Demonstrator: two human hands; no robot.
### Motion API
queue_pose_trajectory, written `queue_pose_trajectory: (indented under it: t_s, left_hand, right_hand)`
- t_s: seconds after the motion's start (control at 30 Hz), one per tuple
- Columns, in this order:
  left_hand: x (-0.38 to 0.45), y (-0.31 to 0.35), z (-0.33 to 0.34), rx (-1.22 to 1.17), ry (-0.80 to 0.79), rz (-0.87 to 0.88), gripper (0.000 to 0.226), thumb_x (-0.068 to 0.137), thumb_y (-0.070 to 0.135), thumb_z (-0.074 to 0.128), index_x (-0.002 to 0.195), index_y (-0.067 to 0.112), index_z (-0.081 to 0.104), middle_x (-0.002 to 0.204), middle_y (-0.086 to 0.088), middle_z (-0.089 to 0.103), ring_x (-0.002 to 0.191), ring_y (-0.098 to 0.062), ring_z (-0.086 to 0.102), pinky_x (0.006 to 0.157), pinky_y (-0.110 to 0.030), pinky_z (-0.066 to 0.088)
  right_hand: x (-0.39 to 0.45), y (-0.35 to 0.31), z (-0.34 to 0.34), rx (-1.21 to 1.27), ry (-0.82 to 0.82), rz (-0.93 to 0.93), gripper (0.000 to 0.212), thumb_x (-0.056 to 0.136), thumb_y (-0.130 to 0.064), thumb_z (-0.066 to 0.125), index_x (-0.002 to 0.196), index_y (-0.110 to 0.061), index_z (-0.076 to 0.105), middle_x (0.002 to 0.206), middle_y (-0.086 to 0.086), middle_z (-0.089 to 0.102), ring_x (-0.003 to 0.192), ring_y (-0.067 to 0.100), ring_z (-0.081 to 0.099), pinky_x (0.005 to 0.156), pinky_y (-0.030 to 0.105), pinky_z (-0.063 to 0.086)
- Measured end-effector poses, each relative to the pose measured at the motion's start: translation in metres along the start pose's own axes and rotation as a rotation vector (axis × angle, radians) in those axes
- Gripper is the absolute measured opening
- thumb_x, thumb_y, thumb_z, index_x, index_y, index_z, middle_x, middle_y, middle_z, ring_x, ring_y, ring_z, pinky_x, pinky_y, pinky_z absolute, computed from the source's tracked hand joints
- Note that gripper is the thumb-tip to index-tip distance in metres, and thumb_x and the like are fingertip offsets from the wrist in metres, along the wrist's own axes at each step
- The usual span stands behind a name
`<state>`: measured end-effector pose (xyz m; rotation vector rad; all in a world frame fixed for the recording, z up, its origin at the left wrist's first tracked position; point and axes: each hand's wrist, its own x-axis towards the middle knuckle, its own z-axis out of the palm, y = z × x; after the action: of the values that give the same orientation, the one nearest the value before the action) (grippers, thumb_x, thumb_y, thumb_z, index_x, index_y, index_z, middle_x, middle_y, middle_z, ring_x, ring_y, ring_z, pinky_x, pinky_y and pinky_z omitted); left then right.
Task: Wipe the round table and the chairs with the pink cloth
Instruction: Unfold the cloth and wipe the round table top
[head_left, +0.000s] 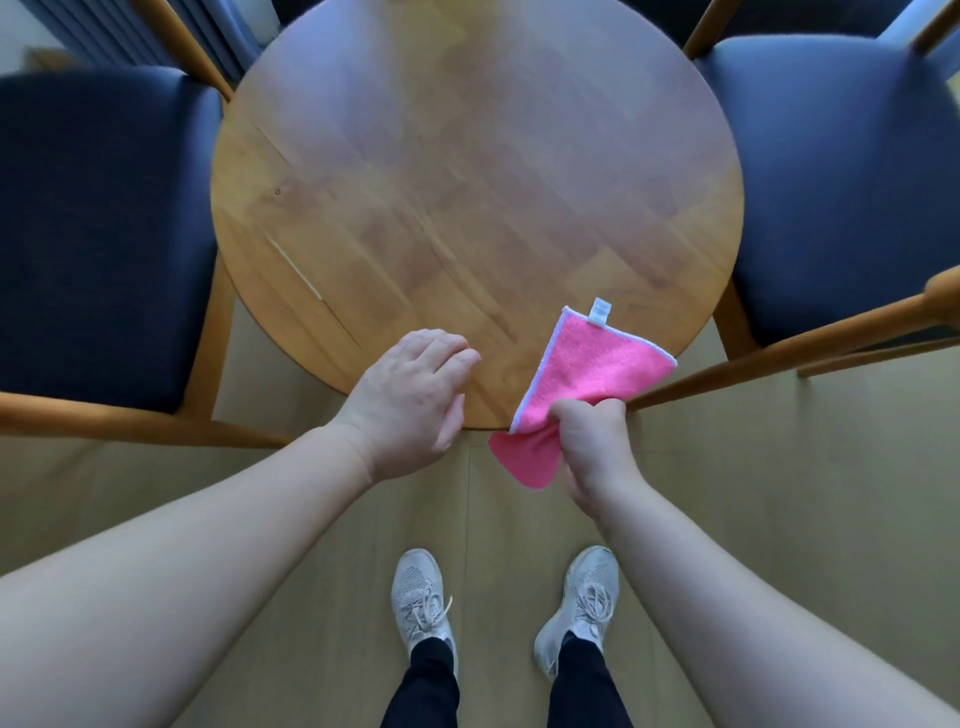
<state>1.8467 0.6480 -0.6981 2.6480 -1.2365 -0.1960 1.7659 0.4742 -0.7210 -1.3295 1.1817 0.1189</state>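
Observation:
The round wooden table (467, 171) fills the upper middle of the head view. A pink cloth (597, 364) with a white hem and a small white tag lies partly on the table's near right edge and hangs off it. My right hand (592, 447) is shut on the cloth's lower end, just off the rim. At the near edge, left of the cloth, my left hand (410, 395) rests over the rim with fingers curled loosely, holding nothing. A dark blue padded chair (98, 234) with a wooden frame stands left of the table, and a second chair (841, 182) stands right.
The right chair's wooden rail (779, 348) slants down toward my right hand and nearly touches it. The left chair's rail (130, 421) runs along the lower left. Light wood floor (779, 493) lies beneath, with my two grey sneakers (498, 603) close to the table.

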Motion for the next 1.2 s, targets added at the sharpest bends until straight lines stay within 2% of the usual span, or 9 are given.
queue_pose_trajectory:
  t_s: [0.27, 0.37, 0.47, 0.6, 0.7, 0.8, 0.9, 1.03, 1.2]
  left_hand:
    - [-0.017, -0.005, 0.011, -0.025, -0.034, 0.173, 0.051, 0.082, 0.029, 0.049, 0.126, 0.006, 0.06, 0.129, -0.01, 0.06, 0.121, -0.031, 0.054, 0.11, -0.039, 0.03]
    - [-0.013, 0.006, 0.02, -0.018, -0.076, 0.311, 0.053, 0.086, 0.035, 0.049, 0.133, 0.013, 0.056, 0.139, -0.003, 0.055, 0.131, -0.026, 0.049, 0.112, -0.04, 0.027]
    - [-0.004, 0.012, 0.032, 0.026, -0.086, 0.353, 0.049, 0.085, 0.035, 0.044, 0.123, 0.012, 0.065, 0.131, -0.004, 0.062, 0.125, -0.028, 0.055, 0.11, -0.04, 0.027]
    - [0.002, 0.01, 0.042, 0.105, -0.017, 0.339, 0.038, 0.086, 0.019, 0.045, 0.112, 0.017, 0.072, 0.122, 0.001, 0.067, 0.118, -0.027, 0.061, 0.109, -0.039, 0.029]
    - [0.003, 0.007, 0.041, 0.078, 0.031, 0.352, 0.035, 0.088, 0.018, 0.047, 0.112, 0.019, 0.072, 0.12, 0.002, 0.068, 0.117, -0.027, 0.061, 0.11, -0.041, 0.035]
    - [-0.004, -0.002, 0.041, 0.058, 0.055, 0.351, 0.034, 0.089, 0.018, 0.05, 0.115, 0.017, 0.071, 0.123, 0.001, 0.067, 0.119, -0.028, 0.06, 0.111, -0.042, 0.031]
    - [-0.016, -0.012, 0.037, 0.041, 0.086, 0.329, 0.031, 0.088, 0.014, 0.055, 0.115, 0.015, 0.071, 0.124, -0.002, 0.066, 0.121, -0.029, 0.058, 0.11, -0.043, 0.031]
    - [-0.038, -0.03, 0.013, -0.039, 0.15, 0.198, 0.02, 0.086, 0.011, 0.057, 0.098, 0.007, 0.072, 0.113, -0.01, 0.068, 0.108, -0.032, 0.061, 0.102, -0.04, 0.042]
    - [-0.095, -0.062, 0.003, -0.051, 0.155, 0.021, 0.019, 0.079, 0.004, 0.053, 0.087, 0.005, 0.071, 0.095, -0.008, 0.067, 0.088, -0.028, 0.062, 0.084, -0.034, 0.048]
  right_hand:
    - [-0.032, 0.019, 0.013, -0.212, -0.225, -0.096, 0.043, 0.063, -0.004, 0.046, 0.106, 0.0, 0.045, 0.079, 0.001, 0.047, 0.065, 0.008, 0.042, 0.054, 0.018, 0.037]
    - [-0.024, 0.025, -0.003, -0.395, -0.29, -0.183, 0.009, 0.084, 0.005, 0.05, 0.092, -0.001, 0.051, 0.067, -0.002, 0.048, 0.048, -0.001, 0.039, 0.042, 0.011, 0.03]
    - [-0.014, 0.024, -0.021, -0.668, -0.232, -0.337, 0.024, 0.092, -0.013, 0.059, 0.071, -0.011, 0.048, 0.059, -0.006, 0.048, 0.043, 0.003, 0.042, 0.042, 0.015, 0.03]
    - [-0.008, 0.01, -0.041, -1.019, -0.069, -0.538, 0.028, 0.093, -0.028, 0.061, 0.071, -0.012, 0.056, 0.064, 0.0, 0.061, 0.062, 0.024, 0.057, 0.054, 0.031, 0.039]
    - [-0.005, 0.005, -0.051, -1.128, 0.013, -1.052, 0.01, 0.086, -0.016, 0.065, 0.09, -0.009, 0.061, 0.079, 0.008, 0.065, 0.073, 0.032, 0.061, 0.065, 0.037, 0.047]
    - [0.01, 0.014, -0.049, -1.335, -0.164, -1.413, 0.056, 0.087, -0.036, 0.054, 0.132, -0.004, 0.046, 0.132, 0.023, 0.05, 0.124, 0.036, 0.045, 0.104, 0.047, 0.034]
    - [0.032, 0.019, -0.029, -1.532, -0.321, -1.502, 0.068, 0.095, -0.037, 0.04, 0.149, 0.0, 0.021, 0.156, 0.022, 0.02, 0.144, 0.037, 0.024, 0.115, 0.05, 0.018]
    - [0.05, 0.011, -0.01, -1.597, -0.347, -1.653, 0.057, 0.093, -0.013, 0.031, 0.145, 0.009, 0.021, 0.151, 0.027, 0.02, 0.14, 0.04, 0.023, 0.118, 0.047, 0.009]
    - [0.042, 0.012, 0.014, -1.663, -0.376, -1.594, 0.07, 0.095, -0.032, 0.043, 0.146, 0.01, 0.018, 0.152, 0.028, 0.019, 0.142, 0.042, 0.023, 0.12, 0.048, 0.008]
